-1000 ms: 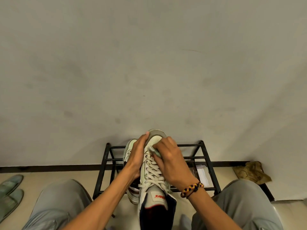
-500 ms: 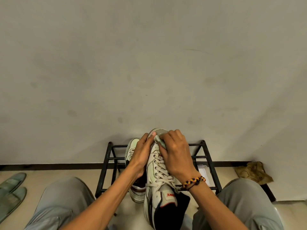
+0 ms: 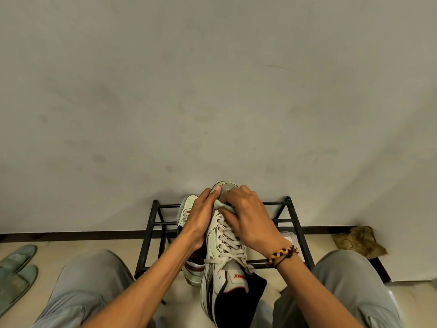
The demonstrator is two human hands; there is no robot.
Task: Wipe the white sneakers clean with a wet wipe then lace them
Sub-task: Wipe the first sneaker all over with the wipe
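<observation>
- Fingers of the right hand (image 3: 248, 221) curl down over a crumpled wet wipe (image 3: 223, 205), pressing it onto the toe end of the held sneaker (image 3: 223, 252); the fingertips themselves are tucked under and out of sight.
- Left hand (image 3: 201, 216) grips the same sneaker along its left side, thumb lying up by the toe cap — the other fingers wrap round the far side, hidden behind the shoe.
- Only a small pale corner of the wipe shows between the two hands; the rest is covered by the right hand.
- Held sneaker sits in front of the rack (image 3: 151, 233), toe pointing away towards the wall, laces threaded through the eyelets, red lettering on the tongue too small to read. Its heel and dark lining are partly cut off at the lower edge.
- Second sneaker (image 3: 186, 209) rests on the rack, just left of the held one — mostly hidden by the left hand and forearm, with only its toe and heel end visible.
- Braided bracelet (image 3: 282, 254) circles the right wrist.
- Behind the right hand, on the rack, lies a flat white thing, too covered to identify.
- Left of the rack, on the floor, a pair of green slippers (image 3: 14, 268) is cut off by the frame edge.
- Right of the rack, against the wall, lies a crumpled brown rag (image 3: 359, 241).
- Grey-trousered knees flank the rack on both sides.
</observation>
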